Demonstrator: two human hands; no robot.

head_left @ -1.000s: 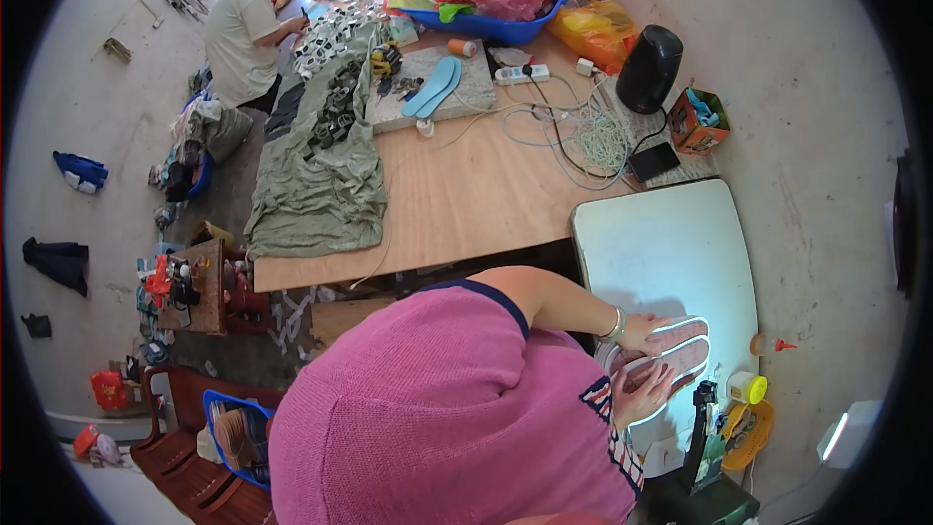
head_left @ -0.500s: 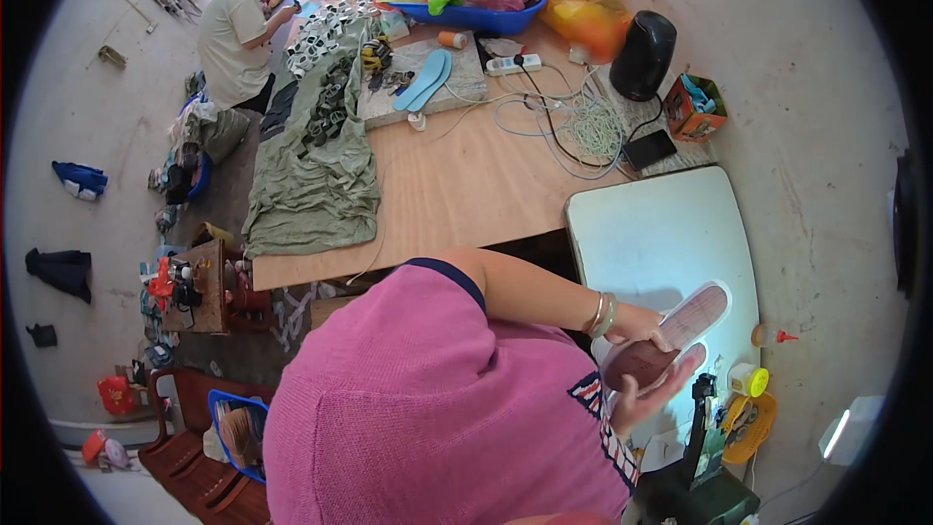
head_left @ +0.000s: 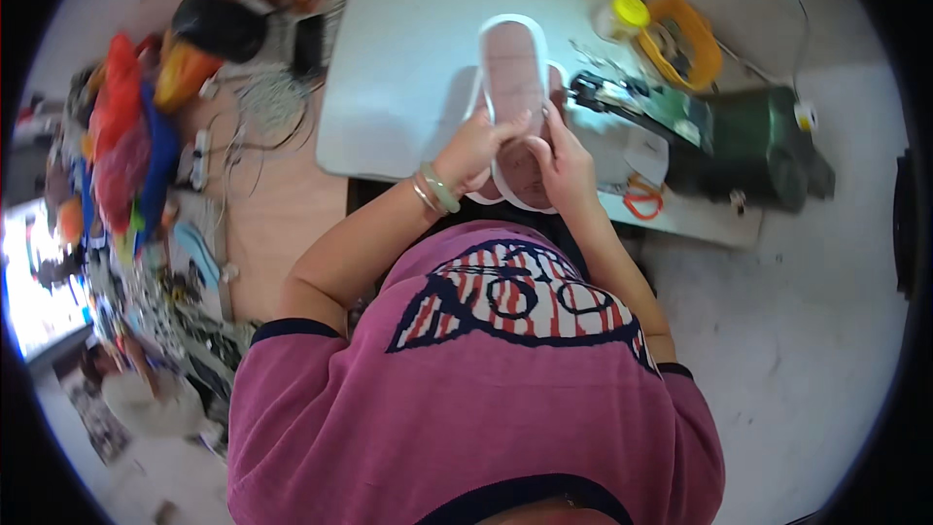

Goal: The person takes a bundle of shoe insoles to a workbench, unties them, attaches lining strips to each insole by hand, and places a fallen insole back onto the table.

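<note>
**Both hands on a slipper sole at the sewing table**

At the near edge of the white table [head_left: 408,68], both hands are closed on a pale pink slipper sole [head_left: 512,68] with a white rim. The sole lies lengthwise, its far end pointing to twelve o'clock and its near end hanging toward the person's chest. The left hand [head_left: 473,148], with bangles at the wrist, grips the sole's left edge at about the middle; the right hand [head_left: 564,157] clamps the right edge just across from it, so the two hands sit close together with the sole between them. A second white-rimmed piece seems to lie under the first, though the hands hide where the two meet.

At two o'clock from the hands stands a dark green sewing machine [head_left: 739,141], and beyond it a yellow-lidded jar [head_left: 627,12] and an orange-yellow roll [head_left: 685,39]. Orange-handled snips [head_left: 641,202] lie at three o'clock, just beside the right hand. At nine to ten o'clock a wooden bench [head_left: 258,204] carries tangled cables [head_left: 267,97] and bright bags [head_left: 126,126].

By the look of it, the step in hand is lining up the sole pieces by their edges. The next move would call for keeping both rims matched, with the fingers pinching evenly so neither layer slips.
</note>
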